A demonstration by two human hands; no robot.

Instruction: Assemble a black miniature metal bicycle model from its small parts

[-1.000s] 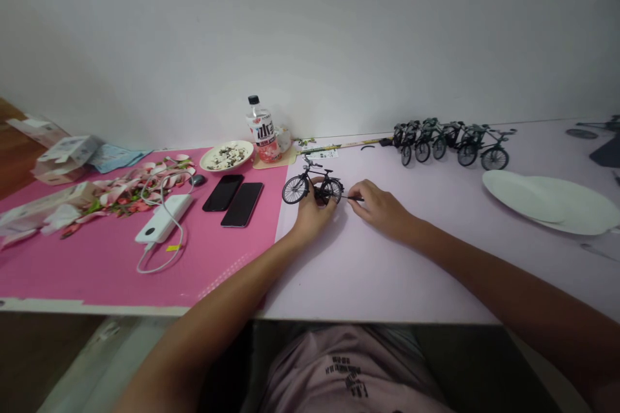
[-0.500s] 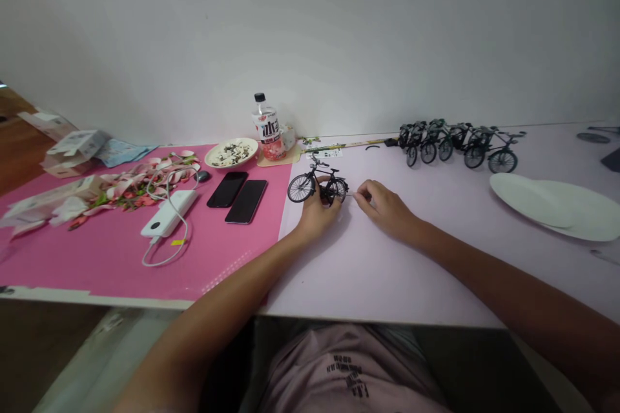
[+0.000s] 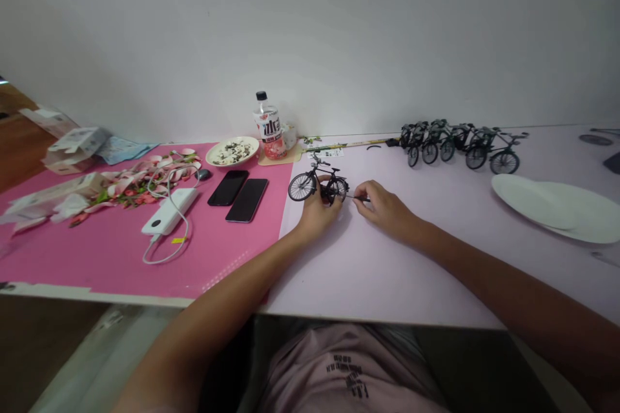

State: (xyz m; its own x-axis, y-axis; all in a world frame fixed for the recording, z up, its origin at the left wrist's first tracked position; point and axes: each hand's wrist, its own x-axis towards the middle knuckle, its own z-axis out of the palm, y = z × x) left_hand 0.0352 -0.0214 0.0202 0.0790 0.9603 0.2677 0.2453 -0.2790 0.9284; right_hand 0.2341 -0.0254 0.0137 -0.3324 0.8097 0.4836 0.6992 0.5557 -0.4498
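My left hand [image 3: 317, 216] is closed around the lower part of a small black model bicycle [image 3: 335, 190], keeping it upright with its front wheel to the left. Fingers hide part of the frame and pedals. My right hand [image 3: 387, 208] pinches a small screwdriver [image 3: 362, 199], thin-shafted with a dark handle. Its tip points left and meets the area of the rear wheel; exactly where it touches is too small to tell.
Several more model bicycles [image 3: 448, 142] stand along the wall at right, with white plates [image 3: 588, 213] in front. On the pink left side are two phones [image 3: 247, 200], a white power bank [image 3: 169, 211], artificial petals [image 3: 140, 181], a dish [image 3: 247, 158] of small parts and a bottle [image 3: 271, 132].
The fingers of my right hand have shifted slightly, and the screwdriver's dark handle now shows between them. My left hand and the bicycle have hardly moved.
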